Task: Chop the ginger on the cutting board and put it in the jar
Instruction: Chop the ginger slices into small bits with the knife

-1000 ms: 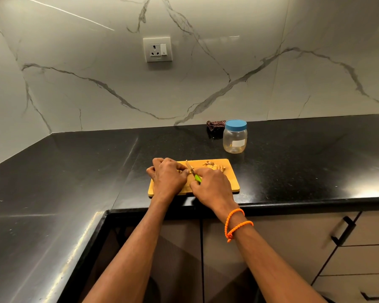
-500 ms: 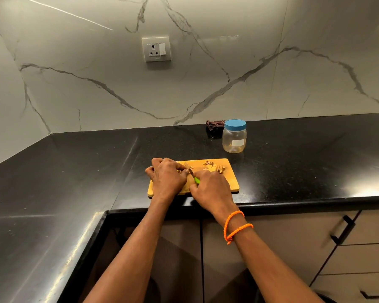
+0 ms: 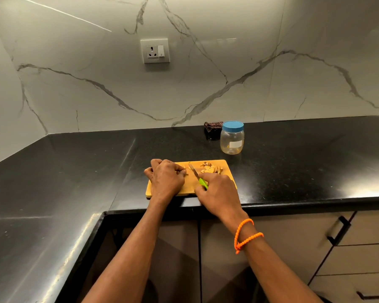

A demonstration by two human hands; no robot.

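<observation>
A yellow cutting board (image 3: 225,166) lies near the counter's front edge. My left hand (image 3: 165,179) rests on its left part, fingers curled over a ginger piece that is mostly hidden. My right hand (image 3: 218,191) grips the green handle of a small knife (image 3: 196,173), whose blade points up and left, just right of my left fingertips. Several chopped ginger slices (image 3: 210,168) lie on the board's far right part. A clear jar (image 3: 232,138) with a blue lid on stands behind the board.
The black counter (image 3: 304,167) runs right and wraps around to the left. A dark crumpled object (image 3: 212,126) sits against the marble wall behind the jar. A wall socket (image 3: 154,51) is above. Cabinet drawers with black handles (image 3: 339,230) are below right.
The knife blade has lifted back into view beside my left fingers after dipping down half a second ago. Both hands stay on the board.
</observation>
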